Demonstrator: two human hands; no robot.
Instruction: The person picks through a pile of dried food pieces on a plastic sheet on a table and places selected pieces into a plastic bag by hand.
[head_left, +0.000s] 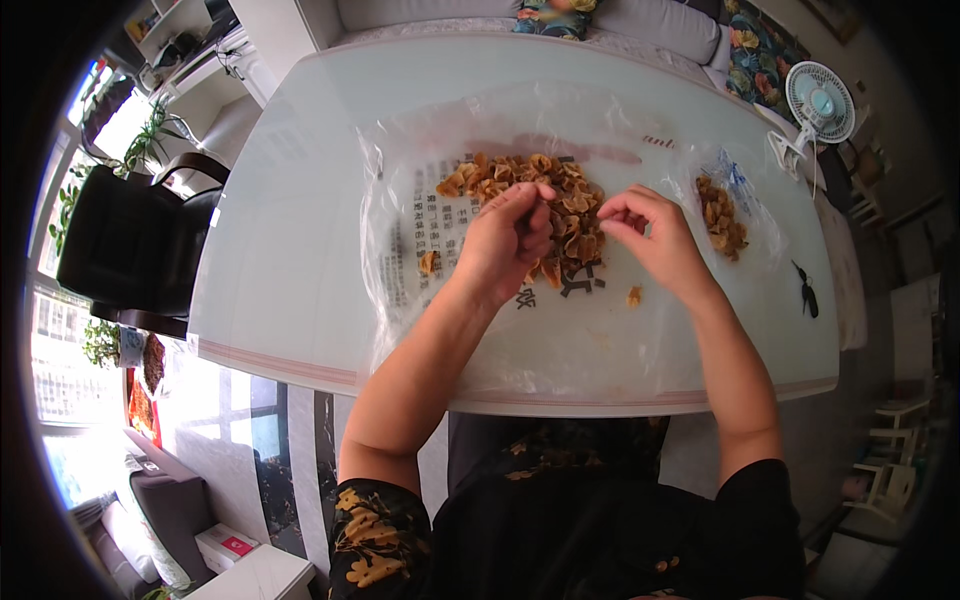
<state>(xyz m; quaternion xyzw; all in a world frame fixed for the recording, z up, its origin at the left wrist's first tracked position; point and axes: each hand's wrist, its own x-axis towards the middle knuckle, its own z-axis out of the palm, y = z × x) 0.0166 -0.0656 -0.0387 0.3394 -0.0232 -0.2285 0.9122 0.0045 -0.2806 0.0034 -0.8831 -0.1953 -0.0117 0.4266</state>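
Observation:
A heap of dried brown slices lies on a clear plastic bag with dark printing, spread flat on the glass-topped table. My left hand is over the heap's near left side, fingers curled, thumb and forefinger close together. Just right of the heap, my right hand has its thumb and fingertips drawn together. Whether either hand pinches a small piece is too small to tell. One loose slice lies left of my left hand, and another piece lies below my right hand.
A smaller clear bag holding more dried slices is on the right, with keys nearer me. A white fan is at the far right corner. A black chair stands left; a sofa is behind the table.

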